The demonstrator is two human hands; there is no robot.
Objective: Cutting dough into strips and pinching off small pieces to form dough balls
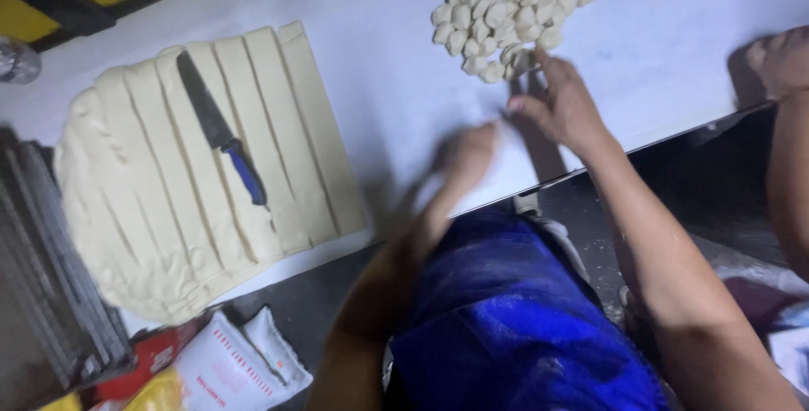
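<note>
A white table [388, 82] is seen from above, and the pile of small dough pieces [506, 15] at its far side is taken here as the landmark. The right hand [560, 104] is stretched forward over the table edge, just in front of this pile, with the palm turned down; its fingers [539, 61] are spread rather wide and their tips touch the nearest pieces of the pile. Nothing is seen to be gripped by it. The right forearm is extended in a straight line from the lower right corner of the view toward the pile. The left hand [468, 154] is placed nearer to the table edge than the pile, a little to the left of the right hand, and it is blurred; the fingers seem to be curled inward, but it cannot be told whether something is held in them. The left arm is bent and rises from below, above a blue apron [506, 318]. Well to the left of the pile, a large flat sheet of dough [152, 200] is laid, cut into long strips, and a knife [221, 137] with a blue handle rests on it. To the right of the pile, another person's hand [779, 61] is rested on the table.
</note>
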